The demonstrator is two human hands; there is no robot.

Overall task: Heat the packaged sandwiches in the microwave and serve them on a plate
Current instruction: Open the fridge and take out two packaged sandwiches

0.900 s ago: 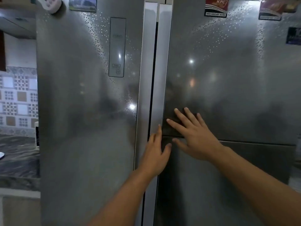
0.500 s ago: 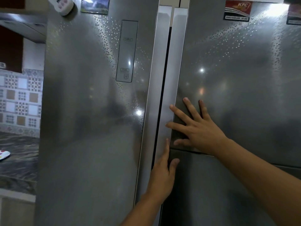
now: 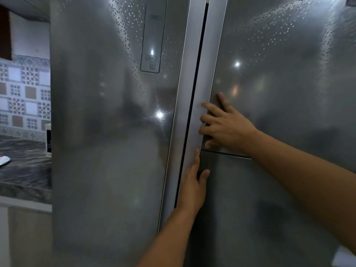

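A tall grey two-door fridge fills the head view. Its left door (image 3: 107, 132) and right door (image 3: 279, 93) are both closed, with a dark gap between them. My right hand (image 3: 225, 126) lies on the right door with fingers spread, the fingertips reaching onto the vertical handle strip (image 3: 210, 64). Below it, my left hand (image 3: 192, 182) holds the same strip's edge, fingers by the gap and thumb on the lower door panel (image 3: 250, 199). No sandwich pack, plate or whole microwave is visible.
A dark marbled counter (image 3: 25, 166) runs at the left, with a red and white item (image 3: 3, 159) at the frame's edge. A white appliance (image 3: 48, 139) shows partly behind the fridge's side. Patterned tiles (image 3: 25, 97) cover the wall. A control panel (image 3: 152, 35) sits on the left door.
The view has come closer to the fridge. My right hand slid left onto the handle strip, and my left hand turned edge-on against that strip.
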